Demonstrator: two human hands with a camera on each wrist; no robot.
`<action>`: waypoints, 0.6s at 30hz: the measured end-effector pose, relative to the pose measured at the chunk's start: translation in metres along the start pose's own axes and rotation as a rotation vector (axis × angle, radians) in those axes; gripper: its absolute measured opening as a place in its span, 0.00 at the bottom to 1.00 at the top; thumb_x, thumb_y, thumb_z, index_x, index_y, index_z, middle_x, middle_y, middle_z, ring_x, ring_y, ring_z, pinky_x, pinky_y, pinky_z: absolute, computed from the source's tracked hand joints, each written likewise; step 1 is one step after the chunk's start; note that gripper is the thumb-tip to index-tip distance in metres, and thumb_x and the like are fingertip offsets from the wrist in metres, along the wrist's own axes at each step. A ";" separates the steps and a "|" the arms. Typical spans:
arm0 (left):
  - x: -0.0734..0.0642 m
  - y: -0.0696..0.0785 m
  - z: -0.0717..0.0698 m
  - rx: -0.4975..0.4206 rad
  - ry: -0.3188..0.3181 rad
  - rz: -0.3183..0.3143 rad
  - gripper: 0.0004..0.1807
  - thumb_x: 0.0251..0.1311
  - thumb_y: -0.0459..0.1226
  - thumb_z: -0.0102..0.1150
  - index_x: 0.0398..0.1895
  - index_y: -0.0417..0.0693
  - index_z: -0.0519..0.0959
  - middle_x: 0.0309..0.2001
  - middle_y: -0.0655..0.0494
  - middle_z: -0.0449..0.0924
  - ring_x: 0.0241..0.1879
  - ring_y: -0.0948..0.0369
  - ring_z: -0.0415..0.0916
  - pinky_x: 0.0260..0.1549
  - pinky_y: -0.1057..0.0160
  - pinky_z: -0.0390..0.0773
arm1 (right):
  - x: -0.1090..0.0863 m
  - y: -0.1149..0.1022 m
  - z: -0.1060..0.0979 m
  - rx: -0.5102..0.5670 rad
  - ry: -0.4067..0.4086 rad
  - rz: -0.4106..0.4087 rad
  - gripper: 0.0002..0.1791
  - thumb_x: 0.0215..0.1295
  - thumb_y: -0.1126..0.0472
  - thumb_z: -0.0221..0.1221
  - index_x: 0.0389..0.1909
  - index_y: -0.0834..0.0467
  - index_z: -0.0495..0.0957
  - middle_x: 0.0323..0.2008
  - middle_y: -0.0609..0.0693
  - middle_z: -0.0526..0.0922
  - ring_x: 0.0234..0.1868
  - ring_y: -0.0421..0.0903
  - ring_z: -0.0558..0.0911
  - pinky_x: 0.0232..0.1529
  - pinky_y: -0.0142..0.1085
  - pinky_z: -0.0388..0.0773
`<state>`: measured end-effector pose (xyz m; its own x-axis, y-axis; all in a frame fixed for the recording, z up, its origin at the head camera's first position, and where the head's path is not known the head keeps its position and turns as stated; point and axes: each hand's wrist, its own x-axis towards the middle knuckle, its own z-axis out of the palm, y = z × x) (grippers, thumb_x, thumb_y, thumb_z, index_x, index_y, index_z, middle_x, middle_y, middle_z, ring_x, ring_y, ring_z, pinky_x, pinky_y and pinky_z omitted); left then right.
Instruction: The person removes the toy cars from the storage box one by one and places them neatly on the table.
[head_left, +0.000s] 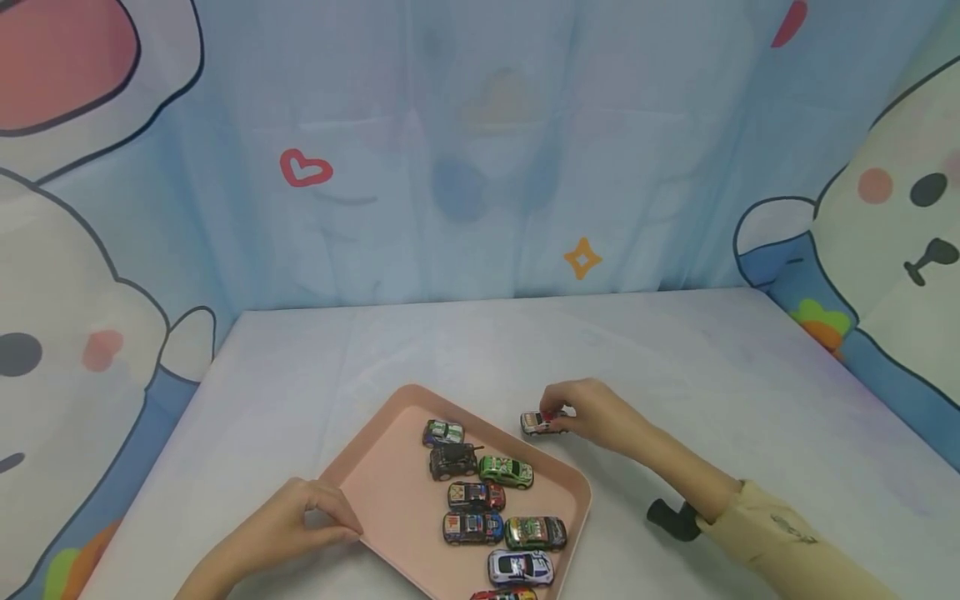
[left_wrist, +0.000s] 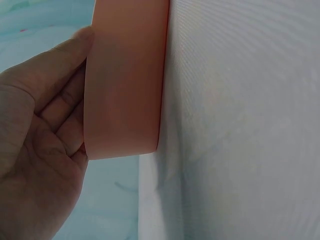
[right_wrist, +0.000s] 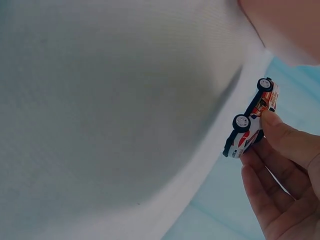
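Head view gives me both bare hands over a white table (head_left: pixel 360 350), a pink tray (head_left: pixel 386 492) set at a slant between them. On my left side, the left hand (head_left: pixel 281 527) grips the tray's rim near its corner; the left wrist feed shows me the thumb on the edge and the other fingers tucked behind the wall. On my right, the right hand (head_left: pixel 596 417) pinches a white toy car (head_left: pixel 533 423) with red markings between thumb and fingers, just outside the tray's far right edge; from here I can't say for certain whether its wheels touch the cloth. Inside the tray I count eight more cars, bunched toward the right: a white-and-green car (head_left: pixel 442 432) at the top, then a dark open-bodied vehicle (head_left: pixel 452 462), a bright green car (head_left: pixel 506 472) beside it, a black-and-red car (head_left: pixel 476 497), a blue car (head_left: pixel 472 528) next to a dark green car (head_left: pixel 536 533), a silvery white car (head_left: pixel 521 568) and a red car (head_left: pixel 504 595) cut off by the bottom of my frame. The right arm wears a beige sleeve (head_left: pixel 787 533), and a pale blue curtain (head_left: pixel 450 250) hangs behind the table.
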<state>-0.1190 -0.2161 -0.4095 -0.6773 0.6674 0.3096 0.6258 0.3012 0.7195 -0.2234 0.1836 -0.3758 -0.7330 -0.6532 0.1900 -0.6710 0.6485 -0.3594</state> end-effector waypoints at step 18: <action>0.000 -0.001 0.001 0.005 0.003 -0.012 0.04 0.51 0.33 0.67 0.30 0.50 0.85 0.31 0.65 0.82 0.33 0.67 0.79 0.37 0.64 0.77 | 0.007 0.005 0.013 0.012 -0.026 -0.015 0.12 0.48 0.72 0.68 0.29 0.55 0.79 0.28 0.41 0.80 0.33 0.40 0.80 0.34 0.36 0.79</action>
<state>-0.1189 -0.2160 -0.4109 -0.6859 0.6615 0.3034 0.6199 0.3126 0.7197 -0.2302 0.1772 -0.3879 -0.7193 -0.6731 0.1718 -0.6808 0.6338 -0.3672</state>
